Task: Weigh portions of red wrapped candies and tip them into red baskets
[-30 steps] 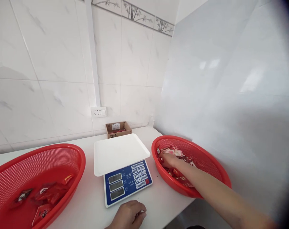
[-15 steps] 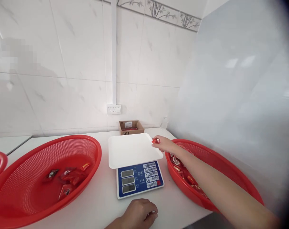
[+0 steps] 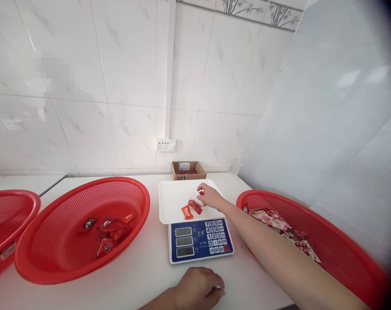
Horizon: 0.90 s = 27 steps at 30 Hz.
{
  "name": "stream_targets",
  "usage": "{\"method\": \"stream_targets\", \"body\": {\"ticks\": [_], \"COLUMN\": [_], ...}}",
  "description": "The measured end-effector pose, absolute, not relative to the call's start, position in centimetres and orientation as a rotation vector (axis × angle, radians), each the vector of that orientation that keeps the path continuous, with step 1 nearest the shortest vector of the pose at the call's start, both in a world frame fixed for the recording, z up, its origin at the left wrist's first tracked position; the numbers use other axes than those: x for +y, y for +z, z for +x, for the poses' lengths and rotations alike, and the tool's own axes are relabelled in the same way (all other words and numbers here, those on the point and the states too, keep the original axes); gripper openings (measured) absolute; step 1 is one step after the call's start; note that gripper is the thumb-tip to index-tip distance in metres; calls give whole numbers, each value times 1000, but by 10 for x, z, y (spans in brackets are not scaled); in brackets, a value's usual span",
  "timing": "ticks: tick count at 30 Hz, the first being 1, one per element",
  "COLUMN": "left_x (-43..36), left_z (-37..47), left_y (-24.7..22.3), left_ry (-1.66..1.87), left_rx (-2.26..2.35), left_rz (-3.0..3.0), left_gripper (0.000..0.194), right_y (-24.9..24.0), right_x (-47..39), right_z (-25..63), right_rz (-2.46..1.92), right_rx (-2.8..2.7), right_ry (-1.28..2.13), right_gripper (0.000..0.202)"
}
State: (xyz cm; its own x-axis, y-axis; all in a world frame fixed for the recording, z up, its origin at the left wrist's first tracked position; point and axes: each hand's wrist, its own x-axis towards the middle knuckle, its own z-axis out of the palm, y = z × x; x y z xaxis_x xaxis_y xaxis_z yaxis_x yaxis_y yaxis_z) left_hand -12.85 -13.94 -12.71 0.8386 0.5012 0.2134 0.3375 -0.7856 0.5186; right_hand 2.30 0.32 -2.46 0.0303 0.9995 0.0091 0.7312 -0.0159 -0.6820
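Two red wrapped packets [image 3: 195,207] lie on the white tray [image 3: 172,196] of a digital price-computing scale [image 3: 201,234], towards its 6 o'clock edge.
Around the scale: at 1 o'clock, the right hand [image 3: 211,198] pinches a red-and-white packet [image 3: 202,192] above the tray; at 6, the left hand [image 3: 200,287] rests loosely curled, its grip unclear; cardboard box [image 3: 184,177] at 12; red mesh baskets [image 3: 101,192] at 9 and 3.
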Motion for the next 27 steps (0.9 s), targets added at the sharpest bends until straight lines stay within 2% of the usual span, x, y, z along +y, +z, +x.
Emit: {"method": "stream_targets", "body": {"ticks": [6,13,18,21,27], "left_x": [-142,-143,-140,-138,-139], "left_z": [-130,-132,-128,-126,-126], "left_y": [-122,-118,-130,-134,-133], "left_ry": [440,449,450,458,456], "left_rx": [621,630,610,613,622], "left_rz": [2557,2545,2551,2550,2541], "left_gripper": [15,18,19,19,18], "right_y": [-32,-29,-28,-30,-27], "right_x": [-5,-8,-22,-28,-20], "right_z": [25,25,8,3,26], "right_rz": [-1742,-1829,-1547,-1517,-1659], "right_rx": [-1883,-2051,-2280,-2411,-2266], "right_ry": [586,380,392,338,289], "right_gripper": [25,19,26,22,22]}}
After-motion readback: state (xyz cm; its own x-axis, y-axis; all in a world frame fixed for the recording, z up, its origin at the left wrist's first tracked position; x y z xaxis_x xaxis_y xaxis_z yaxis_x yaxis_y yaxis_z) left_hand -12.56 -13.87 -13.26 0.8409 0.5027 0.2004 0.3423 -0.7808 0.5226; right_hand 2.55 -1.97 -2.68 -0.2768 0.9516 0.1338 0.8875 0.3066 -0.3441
